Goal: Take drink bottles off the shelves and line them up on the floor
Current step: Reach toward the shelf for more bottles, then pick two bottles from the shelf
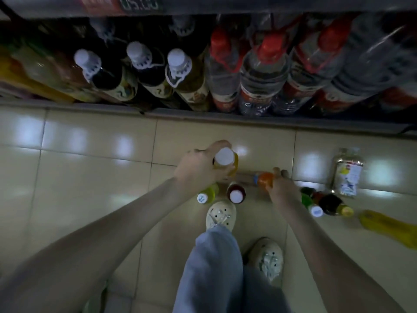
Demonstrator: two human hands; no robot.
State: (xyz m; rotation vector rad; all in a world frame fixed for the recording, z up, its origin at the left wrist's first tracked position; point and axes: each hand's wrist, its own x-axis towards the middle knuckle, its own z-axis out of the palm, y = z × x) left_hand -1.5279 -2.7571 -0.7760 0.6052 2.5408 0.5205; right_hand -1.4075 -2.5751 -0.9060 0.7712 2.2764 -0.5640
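Head view: my left hand (200,169) gripped yellow bottle (225,157), right hand (282,188) curled round orange bottle (264,180), both low over floor (90,177). Judged best: set each upright beside red bottle (236,192) before releasing.

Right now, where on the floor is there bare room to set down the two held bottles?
Bare floor lies left of the left hand, up to the shelf. A bare strip runs between shelf and hands. Crowded: around the front shoe and right of the right hand, where bottles stand and lie.
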